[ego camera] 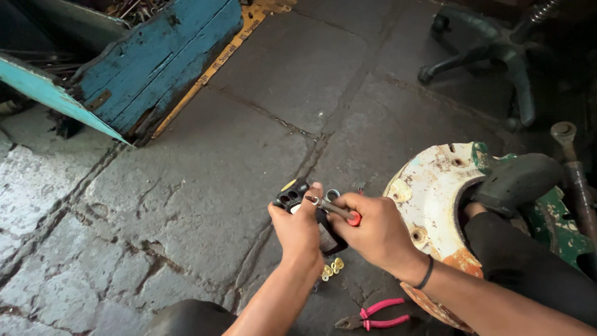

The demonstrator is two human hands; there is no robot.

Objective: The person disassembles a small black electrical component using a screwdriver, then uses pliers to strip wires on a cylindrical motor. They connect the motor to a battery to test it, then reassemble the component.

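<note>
Left hand (300, 231) is gripping a black plug (297, 200) over the stone floor (205, 162) while right hand (373, 231) is poking a red-handled screwdriver (334, 210) into it.

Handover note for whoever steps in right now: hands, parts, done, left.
Left hand: shut on the black part, held above the stone floor.
Right hand: shut on the red-handled screwdriver, tip at the part's top.
Nearby: small yellow pieces on the floor under the hands; pink pliers by the right forearm; white rusty disc to the right.
Done: cannot tell how far the part is along.
Left: the screwdriver is at the part; pliers and yellow pieces lie untouched.
</note>
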